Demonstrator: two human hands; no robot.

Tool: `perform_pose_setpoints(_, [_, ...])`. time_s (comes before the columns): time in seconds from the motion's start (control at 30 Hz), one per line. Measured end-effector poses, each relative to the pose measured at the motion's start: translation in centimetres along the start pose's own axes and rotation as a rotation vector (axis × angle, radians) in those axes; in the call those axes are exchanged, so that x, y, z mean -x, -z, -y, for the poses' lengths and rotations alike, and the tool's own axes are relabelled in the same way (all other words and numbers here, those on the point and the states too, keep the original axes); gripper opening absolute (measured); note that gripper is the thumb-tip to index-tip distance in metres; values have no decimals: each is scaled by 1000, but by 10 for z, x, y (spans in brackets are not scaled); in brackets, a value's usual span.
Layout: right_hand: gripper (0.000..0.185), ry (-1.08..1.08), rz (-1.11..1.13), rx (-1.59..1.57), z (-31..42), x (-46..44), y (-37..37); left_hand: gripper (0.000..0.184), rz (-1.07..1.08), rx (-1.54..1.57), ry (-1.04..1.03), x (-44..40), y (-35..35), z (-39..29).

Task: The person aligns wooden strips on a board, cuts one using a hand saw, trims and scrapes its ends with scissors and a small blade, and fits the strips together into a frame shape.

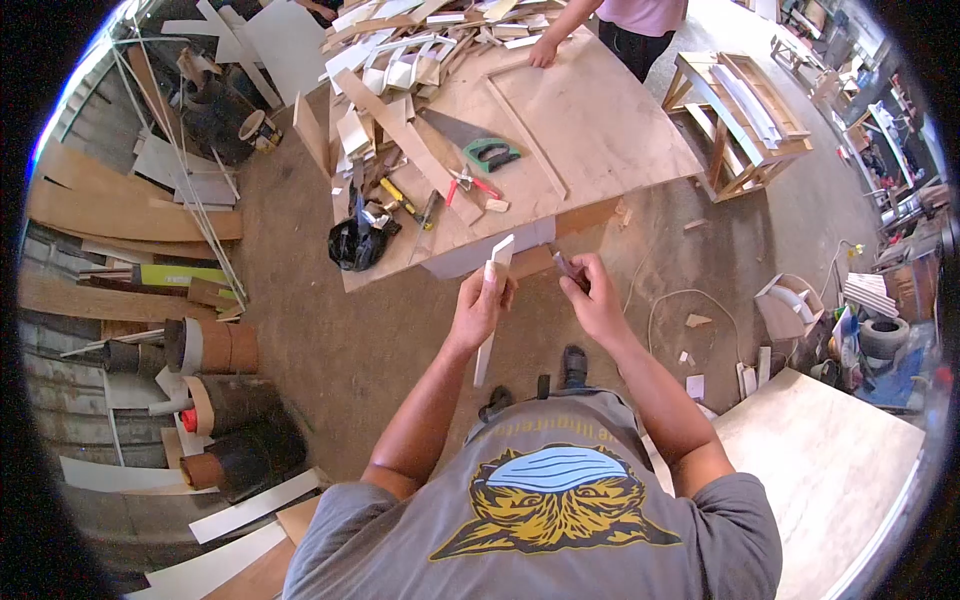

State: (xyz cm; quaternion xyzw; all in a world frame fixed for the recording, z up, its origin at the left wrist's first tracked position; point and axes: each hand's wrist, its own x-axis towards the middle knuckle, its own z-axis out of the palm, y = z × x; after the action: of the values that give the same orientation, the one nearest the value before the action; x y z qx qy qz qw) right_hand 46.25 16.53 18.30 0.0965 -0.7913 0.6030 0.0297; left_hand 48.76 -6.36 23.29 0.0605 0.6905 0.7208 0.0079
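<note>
Left hand holds a white strip, right hand seemingly a dark piece.

narrow white strip, slightly tilted

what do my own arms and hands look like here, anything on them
Both your left hand and right hand are bare, without gloves, and no watch shows on either wrist. The forearms are uncovered too. The plain, dark grey fabric sleeves are short, ending around the elbows.
</note>
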Motion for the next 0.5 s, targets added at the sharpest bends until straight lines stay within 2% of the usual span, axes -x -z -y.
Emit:
perform_pose_setpoints(0.07, [31,-8,-26,-3,0,0,11,57,-24,41,-48,-12,-15,5])
perform_pose_setpoints(0.23, [34,-203,-22,-14,-9,-5,54,60,-49,75,-104,-41,-59,26])
perform_pose_setpoints(0.27, [35,-235,-28,0,-11,-8,63,56,-57,69,-128,-47,-67,31])
perform_pose_setpoints(0.37, [38,-113,-47,-5,-46,-14,86,43,-134,49,-148,-53,-89,49])
perform_pose_setpoints(0.5, [32,-292,67,59,-80,-29,102,25,-302,52,-127,-61,-101,67])
